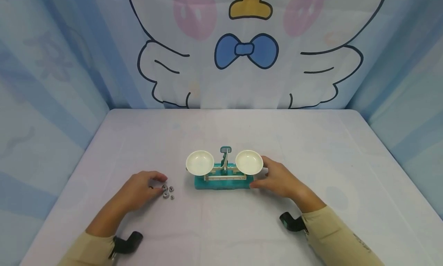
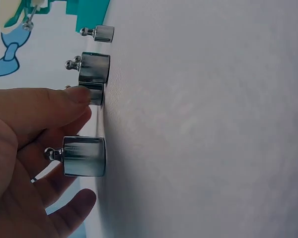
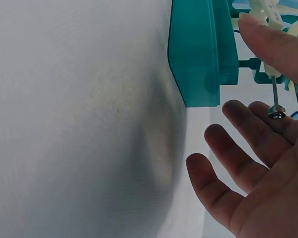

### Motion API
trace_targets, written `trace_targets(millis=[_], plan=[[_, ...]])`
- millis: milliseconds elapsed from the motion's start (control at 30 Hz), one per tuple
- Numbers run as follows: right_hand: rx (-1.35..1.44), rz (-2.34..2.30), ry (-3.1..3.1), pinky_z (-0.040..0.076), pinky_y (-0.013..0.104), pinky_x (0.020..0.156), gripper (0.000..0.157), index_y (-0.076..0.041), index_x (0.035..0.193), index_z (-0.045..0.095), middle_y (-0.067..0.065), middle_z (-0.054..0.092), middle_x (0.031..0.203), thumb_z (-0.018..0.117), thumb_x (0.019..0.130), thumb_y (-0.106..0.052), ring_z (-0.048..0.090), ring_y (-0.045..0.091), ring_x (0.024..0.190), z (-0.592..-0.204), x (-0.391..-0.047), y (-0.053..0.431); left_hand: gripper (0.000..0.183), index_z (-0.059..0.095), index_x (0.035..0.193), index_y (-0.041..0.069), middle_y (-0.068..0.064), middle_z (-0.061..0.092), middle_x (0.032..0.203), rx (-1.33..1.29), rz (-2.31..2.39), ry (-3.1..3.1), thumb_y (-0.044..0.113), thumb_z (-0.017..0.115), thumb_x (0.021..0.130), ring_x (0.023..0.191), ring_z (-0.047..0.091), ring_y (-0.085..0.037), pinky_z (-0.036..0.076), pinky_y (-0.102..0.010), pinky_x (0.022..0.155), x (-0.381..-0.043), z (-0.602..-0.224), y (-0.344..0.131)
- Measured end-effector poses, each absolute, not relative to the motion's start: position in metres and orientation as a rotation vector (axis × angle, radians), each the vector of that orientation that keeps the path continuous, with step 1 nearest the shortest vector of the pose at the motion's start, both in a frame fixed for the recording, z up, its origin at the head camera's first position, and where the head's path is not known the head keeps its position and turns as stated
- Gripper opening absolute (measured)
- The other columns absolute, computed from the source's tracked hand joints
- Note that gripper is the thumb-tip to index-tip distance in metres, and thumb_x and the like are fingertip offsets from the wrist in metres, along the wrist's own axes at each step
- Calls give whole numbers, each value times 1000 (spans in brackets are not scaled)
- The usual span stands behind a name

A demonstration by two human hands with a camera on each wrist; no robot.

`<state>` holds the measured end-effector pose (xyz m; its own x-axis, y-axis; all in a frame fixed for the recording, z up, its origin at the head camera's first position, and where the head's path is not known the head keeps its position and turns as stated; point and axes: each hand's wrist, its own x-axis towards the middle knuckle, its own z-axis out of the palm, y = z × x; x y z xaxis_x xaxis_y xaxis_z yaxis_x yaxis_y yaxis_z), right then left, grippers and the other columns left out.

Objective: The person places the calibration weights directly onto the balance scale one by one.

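Balance scale [image 1: 224,170] is placed near the middle of the desk [image 1: 221,227], its teal base [image 1: 223,184] resting on the cloth-like white surface. Two round cream pans are carried above the base, the left pan [image 1: 200,163] and the right pan [image 1: 249,162] being set on either side of the central post. A threaded rod, tipped with a metal knob [image 3: 276,112], is seen at the scale's right end. Several metal weights [image 1: 166,195] with knobbed tops are grouped to the left of the scale, well apart from its base. The left hand [image 1: 142,189] is held beside this group with thumb and fingers parted; one weight is partly hidden by the thumb, and whether it is touched cannot be told. A large weight [image 2: 84,156] is seen in front of the other fingers. The right hand [image 1: 277,177] is positioned at the scale's right end, its fingers loosely spread beside the right pan and its thumb near the base; nothing is seen gripped. Both forearms are covered by tan sleeves [image 1: 339,235]. A blue bow [image 1: 246,50] is printed on the backdrop.
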<state>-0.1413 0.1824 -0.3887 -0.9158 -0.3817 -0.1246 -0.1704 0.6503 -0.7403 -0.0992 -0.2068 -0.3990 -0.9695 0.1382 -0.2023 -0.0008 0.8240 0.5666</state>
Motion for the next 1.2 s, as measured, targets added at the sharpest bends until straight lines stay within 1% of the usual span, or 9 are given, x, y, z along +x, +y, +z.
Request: trace_targets(millis=[100, 267, 567, 833, 1033, 1133, 1200], plan=[[-431, -1133, 2594, 44, 58, 100, 81, 0, 143, 46, 17, 54, 141, 87, 77, -24, 48, 39, 132, -390, -143, 181, 29, 71, 117, 6, -11, 67, 119, 130, 866, 2768, 8, 72, 87, 122, 54, -40, 43, -58, 99, -100, -398, -206], [-409, -1122, 2610, 39, 60, 104, 81, -1, 144, 46, 17, 54, 141, 87, 77, -21, 46, 39, 134, -392, -144, 179, 27, 71, 115, 6, -10, 68, 117, 154, 862, 2762, 5, 71, 87, 121, 55, -40, 43, -58, 99, -100, -398, -205], [-406, -1084, 2644, 35, 60, 107, 79, 2, 143, 46, 18, 56, 140, 85, 77, -16, 46, 38, 134, -395, -147, 176, 24, 73, 111, 7, -9, 68, 114, 193, 849, 2766, 2, 70, 87, 119, 55, -39, 43, -58, 99, -100, -397, -205], [-421, -1057, 2628, 32, 60, 109, 79, 1, 145, 46, 18, 54, 142, 85, 78, -18, 43, 39, 136, -395, -148, 178, 22, 73, 108, 8, -9, 67, 113, 198, 821, 2766, 3, 71, 87, 117, 56, -38, 43, -58, 98, -103, -398, -204], [-461, -1039, 2625, 35, 61, 107, 75, 1, 143, 49, 18, 56, 140, 83, 81, -21, 45, 41, 134, -398, -147, 181, 20, 73, 107, 8, -9, 68, 112, 214, 805, 2774, 4, 71, 88, 116, 56, -39, 43, -58, 97, -103, -398, -204], [-462, -1047, 2622, 38, 60, 105, 72, 1, 142, 50, 18, 58, 137, 82, 82, -23, 49, 41, 130, -398, -146, 183, 19, 74, 106, 8, -9, 68, 111, 228, 798, 2781, 4, 71, 88, 116, 56, -40, 43, -59, 97, -103, -398, -205], [-450, -1053, 2621, 42, 58, 102, 68, 2, 139, 53, 17, 62, 131, 81, 83, -24, 54, 39, 125, -398, -145, 184, 19, 74, 107, 8, -10, 68, 111, 232, 794, 2782, 5, 71, 88, 117, 56, -40, 43, -59, 97, -104, -398, -205]])
